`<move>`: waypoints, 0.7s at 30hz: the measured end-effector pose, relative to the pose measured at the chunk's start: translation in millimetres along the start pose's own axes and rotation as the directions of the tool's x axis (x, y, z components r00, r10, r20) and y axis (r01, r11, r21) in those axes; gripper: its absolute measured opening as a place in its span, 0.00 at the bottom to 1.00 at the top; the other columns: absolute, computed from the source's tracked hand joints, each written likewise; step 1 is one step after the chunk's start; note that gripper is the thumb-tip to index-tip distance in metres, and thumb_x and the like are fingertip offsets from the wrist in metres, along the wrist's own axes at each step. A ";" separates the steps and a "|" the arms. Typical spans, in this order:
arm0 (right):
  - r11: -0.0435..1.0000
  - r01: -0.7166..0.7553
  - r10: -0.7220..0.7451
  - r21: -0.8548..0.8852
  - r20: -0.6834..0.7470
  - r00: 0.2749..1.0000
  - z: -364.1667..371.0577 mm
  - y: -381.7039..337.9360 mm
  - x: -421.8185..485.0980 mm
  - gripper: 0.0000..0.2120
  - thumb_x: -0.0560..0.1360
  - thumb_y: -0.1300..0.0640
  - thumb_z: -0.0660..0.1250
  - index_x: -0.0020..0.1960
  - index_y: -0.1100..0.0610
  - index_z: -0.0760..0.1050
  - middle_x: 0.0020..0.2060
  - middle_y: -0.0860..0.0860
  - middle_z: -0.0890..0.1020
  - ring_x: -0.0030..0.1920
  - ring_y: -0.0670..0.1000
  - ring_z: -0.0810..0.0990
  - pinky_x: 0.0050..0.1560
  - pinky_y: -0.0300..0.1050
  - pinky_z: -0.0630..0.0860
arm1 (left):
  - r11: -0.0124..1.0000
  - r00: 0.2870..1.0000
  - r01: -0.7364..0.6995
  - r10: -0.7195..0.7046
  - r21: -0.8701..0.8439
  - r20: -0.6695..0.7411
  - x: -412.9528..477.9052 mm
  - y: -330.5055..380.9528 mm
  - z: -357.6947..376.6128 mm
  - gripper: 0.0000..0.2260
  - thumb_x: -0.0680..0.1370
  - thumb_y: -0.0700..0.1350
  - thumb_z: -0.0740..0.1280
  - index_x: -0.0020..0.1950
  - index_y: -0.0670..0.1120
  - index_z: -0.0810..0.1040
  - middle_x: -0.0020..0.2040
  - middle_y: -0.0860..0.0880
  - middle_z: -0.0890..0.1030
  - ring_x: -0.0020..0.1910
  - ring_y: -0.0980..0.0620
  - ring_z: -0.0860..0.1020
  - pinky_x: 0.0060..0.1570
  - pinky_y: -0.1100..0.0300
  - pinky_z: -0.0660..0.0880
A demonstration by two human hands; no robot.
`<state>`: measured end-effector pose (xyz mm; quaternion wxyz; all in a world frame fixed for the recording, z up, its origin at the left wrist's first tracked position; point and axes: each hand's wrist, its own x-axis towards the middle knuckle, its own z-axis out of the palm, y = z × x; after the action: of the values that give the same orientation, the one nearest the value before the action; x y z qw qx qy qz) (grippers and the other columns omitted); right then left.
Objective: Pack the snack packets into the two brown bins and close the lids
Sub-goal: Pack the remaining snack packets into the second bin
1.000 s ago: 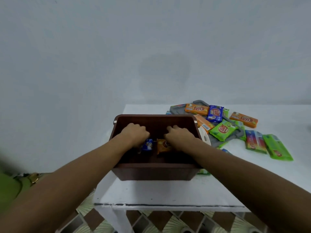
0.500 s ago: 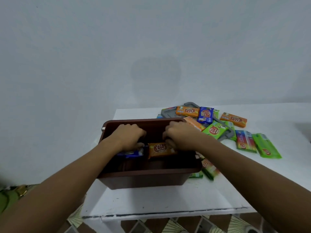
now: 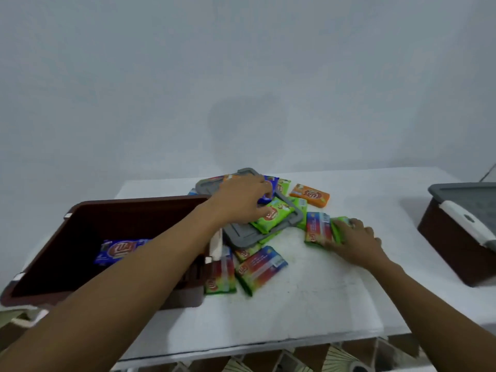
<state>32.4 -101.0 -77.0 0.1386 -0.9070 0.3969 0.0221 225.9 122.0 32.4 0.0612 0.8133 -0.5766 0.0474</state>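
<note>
Centre of frame: snack packets (image 3: 257, 267) piled over and around grey lid (image 3: 241, 233) on white table (image 3: 322, 296). At left, open brown bin (image 3: 80, 210) holds blue packet (image 3: 120, 249). left hand (image 3: 241, 200) over pile, fingers curled on second blue packet (image 3: 269, 187). right hand (image 3: 357, 242), centre right, fingers laid over green packet (image 3: 339, 226) beside rainbow packet (image 3: 318, 230); whether it grips, cannot tell. Right edge: lidded brown bin (image 3: 451, 245).

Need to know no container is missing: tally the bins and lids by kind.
Bins: 2 (open, lidded)
Lids: 2 (loose, fitted)
Total: 4
</note>
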 end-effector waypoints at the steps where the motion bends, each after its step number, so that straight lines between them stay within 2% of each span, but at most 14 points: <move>1: 0.997 0.033 -0.032 0.066 -0.024 0.999 -2.4 11.4 0.3 0.38 0.69 0.34 0.68 0.74 0.48 0.63 0.71 0.56 0.66 0.68 0.60 0.67 0.64 0.53 0.67 | 1.000 0.998 0.014 -0.014 0.001 0.054 12.2 13.3 6.9 0.18 0.77 0.57 0.64 0.62 0.50 0.73 0.58 0.49 0.73 0.54 0.48 0.74 0.46 0.53 0.72; 4: 0.959 0.073 -0.051 0.273 -0.087 0.995 -10.1 27.5 1.5 0.38 0.66 0.45 0.77 0.71 0.53 0.68 0.64 0.57 0.75 0.62 0.56 0.74 0.58 0.47 0.72 | 0.985 0.962 0.170 -0.169 0.010 0.214 36.8 36.8 41.5 0.24 0.77 0.57 0.64 0.70 0.48 0.68 0.65 0.44 0.70 0.59 0.45 0.73 0.53 0.48 0.75; 7: 0.933 0.047 -0.029 0.356 -0.055 0.998 -14.2 30.5 3.1 0.41 0.64 0.50 0.78 0.72 0.54 0.65 0.63 0.56 0.77 0.60 0.55 0.76 0.55 0.45 0.74 | 0.941 0.894 0.333 -0.335 0.059 0.296 47.6 49.8 81.5 0.30 0.77 0.57 0.65 0.74 0.45 0.61 0.71 0.39 0.64 0.67 0.37 0.67 0.61 0.41 0.71; 11: 0.956 0.056 -0.048 0.289 -0.036 0.998 -14.2 27.3 11.2 0.43 0.65 0.47 0.77 0.74 0.55 0.60 0.63 0.58 0.76 0.61 0.58 0.75 0.56 0.47 0.73 | 0.894 0.874 0.447 -0.446 0.041 0.195 50.5 47.8 103.2 0.34 0.76 0.54 0.69 0.75 0.44 0.57 0.72 0.39 0.65 0.71 0.38 0.62 0.66 0.42 0.64; 12: 0.949 0.041 -0.033 0.312 -0.033 0.999 -15.5 28.2 13.7 0.41 0.68 0.45 0.75 0.73 0.55 0.61 0.63 0.59 0.76 0.60 0.58 0.76 0.55 0.48 0.73 | 0.890 0.874 0.455 -0.452 0.023 0.176 51.3 45.3 104.0 0.36 0.75 0.54 0.71 0.76 0.44 0.57 0.72 0.40 0.65 0.71 0.39 0.61 0.66 0.43 0.65; 14: 0.899 -0.007 0.014 0.438 -0.013 1.000 -21.7 28.4 14.3 0.30 0.75 0.41 0.65 0.72 0.54 0.63 0.61 0.59 0.76 0.58 0.59 0.76 0.56 0.51 0.74 | 0.885 0.874 0.465 -0.453 -0.034 0.178 53.3 38.5 104.7 0.39 0.71 0.55 0.74 0.75 0.45 0.59 0.73 0.41 0.63 0.70 0.39 0.62 0.66 0.44 0.66; 15: 0.824 -0.037 0.037 0.565 0.012 0.999 -27.1 29.1 15.8 0.24 0.79 0.43 0.59 0.70 0.54 0.66 0.61 0.58 0.77 0.57 0.58 0.77 0.56 0.53 0.75 | 0.879 0.871 0.472 -0.456 -0.058 0.181 55.4 36.0 103.9 0.39 0.70 0.55 0.75 0.74 0.45 0.60 0.72 0.41 0.63 0.69 0.39 0.63 0.65 0.44 0.67; 16: 0.682 -0.102 0.062 0.725 0.081 0.995 -32.5 28.7 16.0 0.20 0.80 0.48 0.54 0.68 0.56 0.69 0.60 0.58 0.78 0.54 0.58 0.78 0.55 0.55 0.76 | 0.875 0.871 0.477 -0.458 -0.083 0.177 56.2 34.4 101.7 0.38 0.69 0.54 0.76 0.73 0.44 0.62 0.71 0.42 0.63 0.67 0.40 0.66 0.64 0.45 0.69; 17: 0.460 -0.191 0.046 0.867 0.191 0.980 -36.6 27.5 17.1 0.19 0.80 0.52 0.53 0.66 0.58 0.72 0.57 0.60 0.80 0.51 0.59 0.80 0.53 0.56 0.77 | 0.874 0.876 0.474 -0.456 -0.106 0.157 56.9 32.6 99.3 0.36 0.69 0.53 0.76 0.71 0.44 0.65 0.70 0.42 0.63 0.64 0.40 0.68 0.61 0.46 0.72; 18: 0.235 -0.276 -0.011 0.932 0.286 0.958 -39.9 26.9 16.9 0.19 0.79 0.55 0.52 0.64 0.61 0.73 0.54 0.63 0.82 0.49 0.61 0.81 0.51 0.57 0.78 | 0.877 0.884 0.463 -0.448 -0.129 0.134 57.9 31.7 95.7 0.34 0.69 0.52 0.77 0.70 0.43 0.66 0.68 0.43 0.64 0.61 0.41 0.71 0.57 0.47 0.74; 19: 0.071 -0.333 -0.066 0.940 0.337 0.939 -42.8 25.5 16.6 0.19 0.78 0.56 0.54 0.63 0.63 0.74 0.54 0.64 0.82 0.48 0.62 0.81 0.50 0.58 0.78 | 0.881 0.894 0.448 -0.434 -0.153 0.114 58.8 30.6 90.9 0.32 0.69 0.51 0.77 0.68 0.43 0.68 0.67 0.44 0.64 0.58 0.42 0.73 0.54 0.48 0.76; 20: -0.014 -0.362 -0.107 0.932 0.359 0.927 -44.2 23.0 16.5 0.19 0.77 0.56 0.56 0.62 0.64 0.74 0.55 0.65 0.82 0.49 0.63 0.81 0.51 0.58 0.77 | 0.882 0.901 0.434 -0.421 -0.183 0.105 59.0 30.5 84.5 0.31 0.69 0.51 0.76 0.67 0.44 0.68 0.66 0.45 0.64 0.56 0.43 0.74 0.53 0.49 0.76; 21: -0.054 -0.373 -0.140 0.926 0.363 0.921 -45.5 18.7 16.0 0.19 0.77 0.55 0.58 0.62 0.64 0.74 0.56 0.65 0.81 0.50 0.62 0.81 0.53 0.59 0.77 | 0.881 0.907 0.422 -0.409 -0.213 0.100 60.0 28.1 78.2 0.31 0.68 0.51 0.76 0.67 0.44 0.69 0.65 0.46 0.65 0.56 0.44 0.74 0.53 0.49 0.76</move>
<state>26.5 -136.7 -40.1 0.8144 -0.4639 0.3347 -0.0977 219.7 44.9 -34.7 0.1484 0.9063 -0.3919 -0.0551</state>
